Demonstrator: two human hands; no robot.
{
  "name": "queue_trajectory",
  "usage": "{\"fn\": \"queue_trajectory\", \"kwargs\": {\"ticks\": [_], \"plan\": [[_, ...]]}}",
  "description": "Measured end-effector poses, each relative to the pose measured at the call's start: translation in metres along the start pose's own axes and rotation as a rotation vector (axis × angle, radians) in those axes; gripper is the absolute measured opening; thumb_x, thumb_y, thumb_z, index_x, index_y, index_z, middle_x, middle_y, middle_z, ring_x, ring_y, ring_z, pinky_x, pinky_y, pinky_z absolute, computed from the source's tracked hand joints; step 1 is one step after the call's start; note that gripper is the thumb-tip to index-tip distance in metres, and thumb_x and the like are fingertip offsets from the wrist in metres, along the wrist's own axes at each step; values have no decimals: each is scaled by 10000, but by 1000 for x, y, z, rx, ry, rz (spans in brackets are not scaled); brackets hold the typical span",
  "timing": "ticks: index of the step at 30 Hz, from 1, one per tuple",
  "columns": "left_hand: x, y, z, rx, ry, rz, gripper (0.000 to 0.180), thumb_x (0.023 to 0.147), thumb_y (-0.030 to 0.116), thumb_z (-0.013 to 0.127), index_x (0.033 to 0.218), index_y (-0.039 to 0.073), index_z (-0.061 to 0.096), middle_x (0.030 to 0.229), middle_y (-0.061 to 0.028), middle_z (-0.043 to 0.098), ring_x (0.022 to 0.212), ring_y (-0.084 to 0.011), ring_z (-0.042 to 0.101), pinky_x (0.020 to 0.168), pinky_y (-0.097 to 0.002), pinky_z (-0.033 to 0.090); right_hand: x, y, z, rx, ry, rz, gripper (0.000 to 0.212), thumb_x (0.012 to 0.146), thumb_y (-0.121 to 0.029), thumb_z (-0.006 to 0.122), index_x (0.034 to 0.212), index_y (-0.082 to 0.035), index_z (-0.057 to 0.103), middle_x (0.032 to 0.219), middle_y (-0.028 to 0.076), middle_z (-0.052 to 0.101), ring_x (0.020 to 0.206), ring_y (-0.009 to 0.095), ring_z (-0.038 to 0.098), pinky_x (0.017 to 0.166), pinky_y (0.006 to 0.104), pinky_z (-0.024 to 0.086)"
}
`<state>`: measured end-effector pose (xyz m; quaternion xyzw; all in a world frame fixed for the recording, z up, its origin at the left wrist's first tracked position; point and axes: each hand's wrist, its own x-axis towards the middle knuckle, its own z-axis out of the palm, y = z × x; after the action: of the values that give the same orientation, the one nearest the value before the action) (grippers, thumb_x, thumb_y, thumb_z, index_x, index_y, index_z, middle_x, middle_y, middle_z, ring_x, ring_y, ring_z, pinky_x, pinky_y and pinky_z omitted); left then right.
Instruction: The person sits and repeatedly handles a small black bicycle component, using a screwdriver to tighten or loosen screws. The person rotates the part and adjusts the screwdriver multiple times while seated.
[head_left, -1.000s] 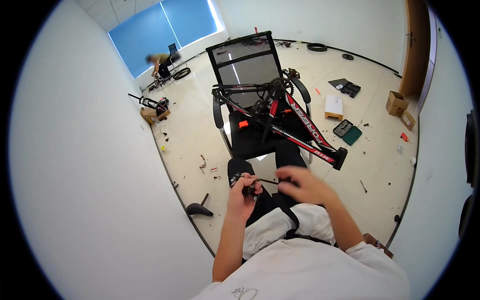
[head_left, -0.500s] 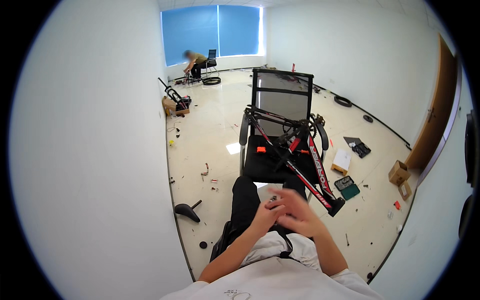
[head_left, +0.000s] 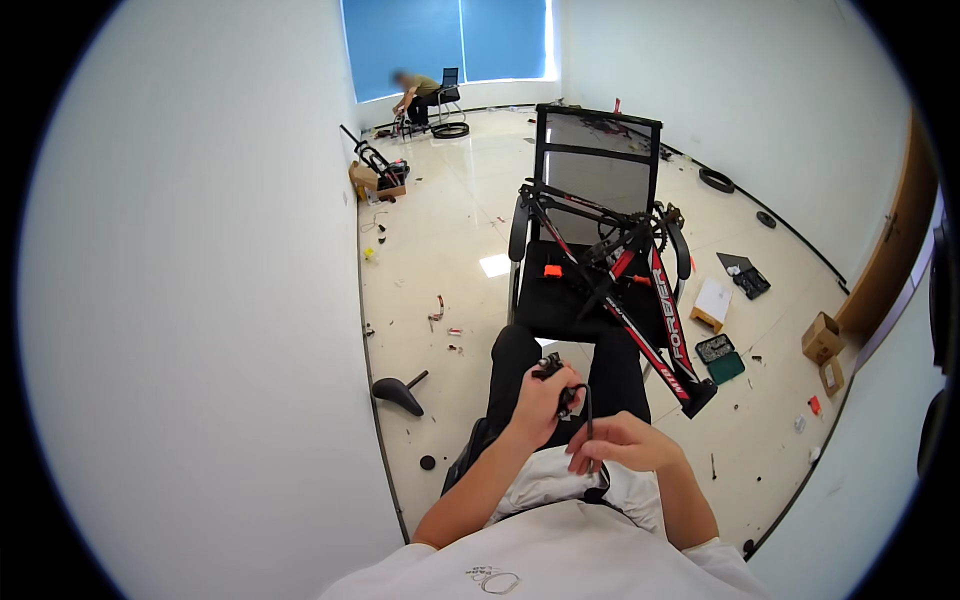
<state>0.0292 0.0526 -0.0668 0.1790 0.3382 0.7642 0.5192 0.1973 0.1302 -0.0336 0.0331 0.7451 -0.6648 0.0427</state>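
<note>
Above my lap, my left hand (head_left: 541, 405) is closed around a small black metal bike part (head_left: 548, 367), whose exact kind I cannot make out. From beside it a dark bent rod (head_left: 589, 415), shaped like a hex key, runs down toward me. My right hand (head_left: 625, 444) has its curled fingers at the rod's lower end. Just ahead, a black and red bicycle frame (head_left: 640, 335) with its crank lies across a black mesh-backed chair (head_left: 598, 175). An orange object (head_left: 552, 271) rests on the seat beside the frame.
A saddle (head_left: 400, 393) lies on the floor at left. To the right are an opened green tool case (head_left: 727, 366), a black case (head_left: 748, 277), a cardboard box (head_left: 822, 338) and a tyre (head_left: 716, 180). Far off, a person (head_left: 418, 92) bends forward by a chair.
My hands were close together over my lap. Now the left is raised with the black part showing, and the right is lower, at the bent rod. The view has shifted slightly.
</note>
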Motion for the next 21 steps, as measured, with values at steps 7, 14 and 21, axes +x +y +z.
{"fn": "queue_trajectory", "kwargs": {"ticks": [7,14,21], "plan": [[9,-46,-10,297,-36,63,57,798,39,598,809,60,545,703,-4,559,611,-77,523,511,-235,401,-8,-3,2,-139,64,-293,330,920,-111,555,1219,27,580,953,116,700,802,146,657,724,270,508],[-1,-47,8,474,-103,-94,104,763,10,633,780,52,539,689,-20,551,565,-106,533,492,-238,390,-3,-12,-36,29,482,-403,361,940,-83,472,1287,10,512,1397,162,485,1338,246,407,1080,387,338],[4,4,-4,162,16,-9,98,737,-19,566,775,35,493,685,-63,528,506,-160,509,448,-267,374,9,54,-33,-436,322,-76,280,954,-227,510,1061,3,628,978,111,683,872,243,636,798,338,478]]}}
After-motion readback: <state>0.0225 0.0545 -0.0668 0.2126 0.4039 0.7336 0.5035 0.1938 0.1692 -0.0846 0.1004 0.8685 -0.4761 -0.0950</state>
